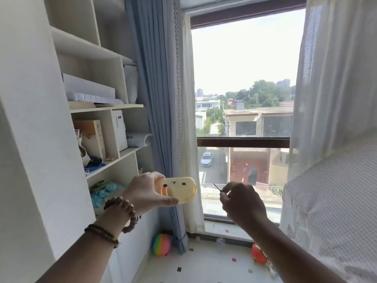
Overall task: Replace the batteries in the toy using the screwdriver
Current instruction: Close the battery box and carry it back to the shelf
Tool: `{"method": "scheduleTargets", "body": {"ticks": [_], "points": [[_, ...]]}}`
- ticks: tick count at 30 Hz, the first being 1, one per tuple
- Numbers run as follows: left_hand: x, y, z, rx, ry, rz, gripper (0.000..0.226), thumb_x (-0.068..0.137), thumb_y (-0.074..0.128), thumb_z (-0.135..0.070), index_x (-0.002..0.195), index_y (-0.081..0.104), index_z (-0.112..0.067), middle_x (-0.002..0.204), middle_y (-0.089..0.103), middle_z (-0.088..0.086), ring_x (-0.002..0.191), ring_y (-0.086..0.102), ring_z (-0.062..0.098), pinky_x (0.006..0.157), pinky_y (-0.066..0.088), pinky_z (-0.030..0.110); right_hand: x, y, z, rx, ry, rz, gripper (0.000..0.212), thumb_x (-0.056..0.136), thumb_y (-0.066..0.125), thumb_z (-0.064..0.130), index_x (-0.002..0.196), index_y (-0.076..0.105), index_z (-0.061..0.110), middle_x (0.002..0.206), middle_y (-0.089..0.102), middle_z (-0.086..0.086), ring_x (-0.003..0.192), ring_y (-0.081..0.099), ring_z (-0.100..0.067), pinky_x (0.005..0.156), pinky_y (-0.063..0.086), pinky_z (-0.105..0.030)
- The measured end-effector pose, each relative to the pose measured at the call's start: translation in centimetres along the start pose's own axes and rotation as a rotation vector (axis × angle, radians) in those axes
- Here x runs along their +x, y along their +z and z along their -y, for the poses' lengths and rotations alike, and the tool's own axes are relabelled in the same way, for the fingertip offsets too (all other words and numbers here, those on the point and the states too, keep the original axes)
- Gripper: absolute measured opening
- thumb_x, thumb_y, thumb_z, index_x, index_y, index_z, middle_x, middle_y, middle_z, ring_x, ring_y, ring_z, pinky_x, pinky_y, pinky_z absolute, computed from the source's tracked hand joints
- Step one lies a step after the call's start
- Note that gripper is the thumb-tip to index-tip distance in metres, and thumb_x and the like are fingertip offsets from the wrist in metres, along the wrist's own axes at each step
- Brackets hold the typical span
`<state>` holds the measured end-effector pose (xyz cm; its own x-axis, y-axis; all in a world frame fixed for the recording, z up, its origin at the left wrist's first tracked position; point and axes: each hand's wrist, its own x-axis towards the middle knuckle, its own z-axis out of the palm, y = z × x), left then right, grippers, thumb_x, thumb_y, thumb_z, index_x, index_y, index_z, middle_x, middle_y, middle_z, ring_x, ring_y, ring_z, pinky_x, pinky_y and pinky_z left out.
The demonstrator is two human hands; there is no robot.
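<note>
My left hand (142, 190) holds a pale yellow, rounded toy (179, 189) up in front of the window, lying sideways, with a small drawn face of two dots and a mouth toward me. To its right, my right hand (242, 201) is closed around a thin screwdriver (217, 187). Only the dark metal shaft shows, and its tip points up and left toward the toy. A gap of a hand's width separates the tip from the toy. No batteries are visible.
White shelves (106, 108) with boxes and papers stand at the left, beside a blue curtain (161, 99). A large window (242, 119) fills the middle, and a sheer white curtain (334, 119) hangs at the right. A rainbow ball (161, 244) and an orange toy (258, 253) lie on the floor.
</note>
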<state>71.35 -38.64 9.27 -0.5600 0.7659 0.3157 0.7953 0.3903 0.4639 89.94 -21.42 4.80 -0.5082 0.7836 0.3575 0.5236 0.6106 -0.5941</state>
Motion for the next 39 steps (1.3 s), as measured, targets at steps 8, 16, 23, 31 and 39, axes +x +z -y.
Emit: {"method": "scheduleTargets", "body": {"ticks": [8,16,23,31,39], "points": [[12.5,2.1,7.8,-0.019,-0.065,-0.019,0.08,0.051,0.086,-0.061,0.118,0.061,-0.027,0.099,0.067,-0.013,0.088,0.063,0.002,0.081,0.056,0.026,13.5,8.5,1.5,-0.001,-0.009,0.046,0.021,0.084,0.057,0.032,0.09,0.074,0.022,0.075,0.077,-0.002,0.067,0.075,-0.025,0.072,0.063,-0.038],[26.8,4.4,14.1,0.003,-0.151,-0.061,0.076,0.05,0.084,-0.065,0.114,0.061,-0.031,0.093,0.068,-0.016,0.083,0.064,0.0,0.075,0.057,0.025,30.0,15.6,1.9,0.046,-0.08,0.061,0.02,0.082,0.057,0.031,0.087,0.074,0.023,0.076,0.077,-0.004,0.069,0.075,-0.028,0.07,0.063,-0.039],[35.8,5.8,19.4,0.008,-0.274,-0.118,0.073,0.051,0.087,-0.059,0.113,0.061,-0.031,0.094,0.068,-0.017,0.085,0.063,-0.001,0.075,0.054,0.022,41.1,23.1,3.6,0.079,-0.15,0.136,0.019,0.082,0.057,0.027,0.085,0.075,0.021,0.074,0.077,-0.004,0.067,0.075,-0.028,0.067,0.064,-0.04],[45.5,6.7,26.4,0.046,-0.356,-0.186,0.066,0.055,0.084,-0.063,0.11,0.062,-0.033,0.091,0.064,-0.023,0.083,0.057,-0.009,0.069,0.046,0.015,51.9,33.9,6.7,0.056,-0.276,0.232,0.027,0.081,0.045,0.026,0.083,0.07,0.017,0.069,0.073,-0.003,0.063,0.072,-0.027,0.062,0.063,-0.039],[53.6,6.2,34.3,0.041,-0.474,-0.297,0.072,0.05,0.083,-0.067,0.11,0.064,-0.03,0.092,0.068,-0.021,0.083,0.062,-0.004,0.075,0.053,0.021,62.1,42.6,11.6,0.079,-0.379,0.341,0.029,0.083,0.042,0.033,0.074,0.062,0.015,0.066,0.07,-0.003,0.058,0.07,-0.025,0.058,0.062,-0.037]]}}
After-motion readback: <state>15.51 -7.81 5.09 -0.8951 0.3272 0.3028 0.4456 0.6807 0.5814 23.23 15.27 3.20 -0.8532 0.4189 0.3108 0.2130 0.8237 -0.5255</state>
